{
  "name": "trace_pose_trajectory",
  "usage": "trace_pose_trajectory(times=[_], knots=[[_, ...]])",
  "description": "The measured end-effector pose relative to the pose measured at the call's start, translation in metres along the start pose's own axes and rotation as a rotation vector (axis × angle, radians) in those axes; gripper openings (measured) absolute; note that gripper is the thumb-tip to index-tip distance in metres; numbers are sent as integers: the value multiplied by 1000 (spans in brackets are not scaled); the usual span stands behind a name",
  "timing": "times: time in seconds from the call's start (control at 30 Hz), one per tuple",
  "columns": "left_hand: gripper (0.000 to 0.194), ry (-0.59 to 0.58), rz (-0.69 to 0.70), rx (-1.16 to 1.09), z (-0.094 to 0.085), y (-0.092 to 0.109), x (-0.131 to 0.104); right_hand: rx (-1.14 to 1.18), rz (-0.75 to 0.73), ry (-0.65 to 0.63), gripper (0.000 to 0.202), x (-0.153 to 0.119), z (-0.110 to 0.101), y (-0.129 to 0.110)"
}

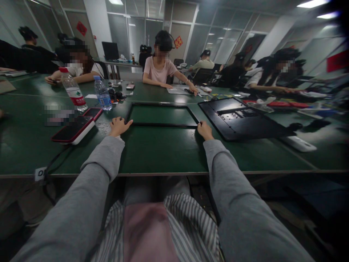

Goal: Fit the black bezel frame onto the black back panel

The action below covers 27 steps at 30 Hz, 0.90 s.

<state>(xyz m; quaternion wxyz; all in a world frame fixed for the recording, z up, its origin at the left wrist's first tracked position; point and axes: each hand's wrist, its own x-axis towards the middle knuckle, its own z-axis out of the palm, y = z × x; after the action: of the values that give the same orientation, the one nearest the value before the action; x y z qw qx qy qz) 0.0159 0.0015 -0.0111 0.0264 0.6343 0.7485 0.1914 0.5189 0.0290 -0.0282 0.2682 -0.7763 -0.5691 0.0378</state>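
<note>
A thin black rectangular frame (163, 126), like a screen bezel, lies on the green table in front of me, with the tabletop showing through its opening. My left hand (119, 126) is at its near left corner, the thumb inside the edge and the fingers outside. At the near right corner, my right hand (205, 130) has its fingers curled round the edge. To the right of the frame rests a wide black panel (245, 125), like a monitor's back cover, with a recessed middle.
Left of me are a phone (73, 128) on a white block, a red-capped bottle (75, 94) and a blue-capped bottle (102, 95). A white bar-shaped object (300, 144) lies beside the panel. Across the table, a person in pink (160, 71) works over a sheet.
</note>
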Motion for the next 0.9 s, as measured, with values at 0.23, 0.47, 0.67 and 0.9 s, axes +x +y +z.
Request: trace_pose_trajectory(times=[0.23, 0.47, 0.67, 0.9], knots=[[64, 54, 15, -89, 0, 4, 0, 112, -83, 29, 51, 7, 7, 6], [40, 70, 83, -163, 2, 1, 3, 167, -129, 68, 44, 10, 4, 4], [39, 143, 63, -186, -1, -5, 7, 164, -55, 116, 36, 5, -5, 4], [51, 117, 20, -131, -6, 0, 1, 55, -26, -28, 54, 8, -5, 1]])
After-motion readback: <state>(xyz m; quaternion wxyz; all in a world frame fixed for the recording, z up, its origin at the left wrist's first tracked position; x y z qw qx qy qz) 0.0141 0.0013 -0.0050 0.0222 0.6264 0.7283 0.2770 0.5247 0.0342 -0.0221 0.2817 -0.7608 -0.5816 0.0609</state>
